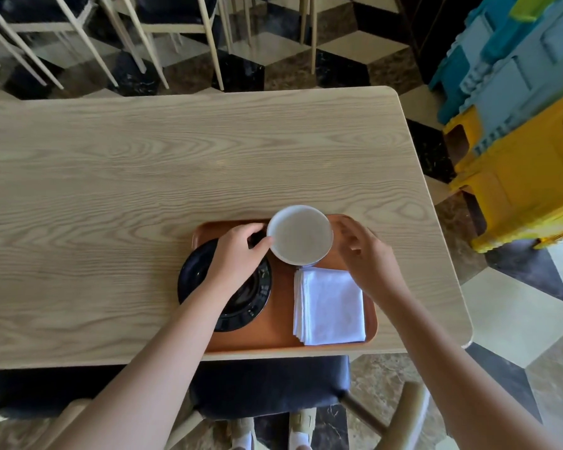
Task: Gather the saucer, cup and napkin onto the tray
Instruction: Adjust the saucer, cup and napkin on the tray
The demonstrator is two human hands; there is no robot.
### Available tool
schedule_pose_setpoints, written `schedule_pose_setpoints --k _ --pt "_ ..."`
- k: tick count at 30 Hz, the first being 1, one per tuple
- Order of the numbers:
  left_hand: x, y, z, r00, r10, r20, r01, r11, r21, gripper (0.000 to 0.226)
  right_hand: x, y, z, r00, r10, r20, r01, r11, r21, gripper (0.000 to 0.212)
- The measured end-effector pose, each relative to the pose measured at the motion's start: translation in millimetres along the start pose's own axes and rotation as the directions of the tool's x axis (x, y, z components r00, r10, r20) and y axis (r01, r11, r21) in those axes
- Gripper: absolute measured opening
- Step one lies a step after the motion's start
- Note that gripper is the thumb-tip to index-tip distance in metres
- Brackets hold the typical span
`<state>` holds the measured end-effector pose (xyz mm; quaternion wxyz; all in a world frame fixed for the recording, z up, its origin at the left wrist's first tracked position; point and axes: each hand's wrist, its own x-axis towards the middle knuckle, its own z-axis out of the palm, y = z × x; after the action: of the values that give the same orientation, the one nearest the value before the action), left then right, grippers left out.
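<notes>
Clearly, most of the tabletop (143, 164) lies bare: wide open wood runs to the left of and beyond the one orange tray (260, 332), which sits at the near edge toward the right end. The tray's near rim lies almost flush with the tabletop's near edge, and its right rim is near the rounded right corner, so the free room is to the left and far side.

One black saucer (260, 280) sits at the tray's left end, its left part reaching over the tray's left rim above the wood. One white cup (300, 234) is at the tray's far edge, its rim overlapping the far rim in this view; whether its base rests on the tray cannot be told. One stack of folded white napkin (329, 306) lies flat in the tray's near right part, just below the cup, its right edge close to the tray's right rim.

Two hands are in view. The left hand (238, 254) hangs over the saucer, thumb and fingers pinching the cup at its left side. The right hand (364, 254) is beside the cup's right side, fingers loosely spread, holding nothing, not clearly touching the cup.

One dark-cushioned chair (267, 384) stands under the near edge; coloured plastic crates (517, 125) are stacked off the right end.
</notes>
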<state>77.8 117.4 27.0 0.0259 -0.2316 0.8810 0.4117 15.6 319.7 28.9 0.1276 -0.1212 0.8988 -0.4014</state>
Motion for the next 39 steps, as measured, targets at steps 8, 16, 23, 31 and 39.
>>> schedule_pose_setpoints --k 8,16,23,31,39 --pt "-17.5 -1.0 10.6 0.993 0.048 -0.110 -0.055 0.997 -0.061 0.047 -35.1 27.0 -0.5 1.000 0.022 -0.018 -0.022 1.000 -0.012 0.041" --pt "-17.2 1.2 13.6 0.982 0.116 -0.150 -0.123 0.992 -0.040 0.042 -18.6 7.2 5.0 0.966 -0.255 -0.037 0.246 0.956 -0.162 0.037" --pt "-15.6 0.2 16.4 0.976 0.124 -0.179 -0.132 0.991 -0.033 0.040 -18.0 6.8 6.4 0.927 -0.357 -0.110 0.321 0.912 -0.254 0.034" --pt "-59.5 -7.8 31.2 0.857 0.491 -0.157 -0.424 0.844 0.328 0.048 -47.3 40.9 7.7 0.946 -0.321 -0.057 0.273 0.875 -0.399 0.045" --pt "-100.7 -23.4 76.7 0.818 0.485 0.310 -0.575 0.673 0.466 0.051 -85.9 71.8 21.3 0.912 -0.382 0.146 0.400 0.760 -0.512 0.048"
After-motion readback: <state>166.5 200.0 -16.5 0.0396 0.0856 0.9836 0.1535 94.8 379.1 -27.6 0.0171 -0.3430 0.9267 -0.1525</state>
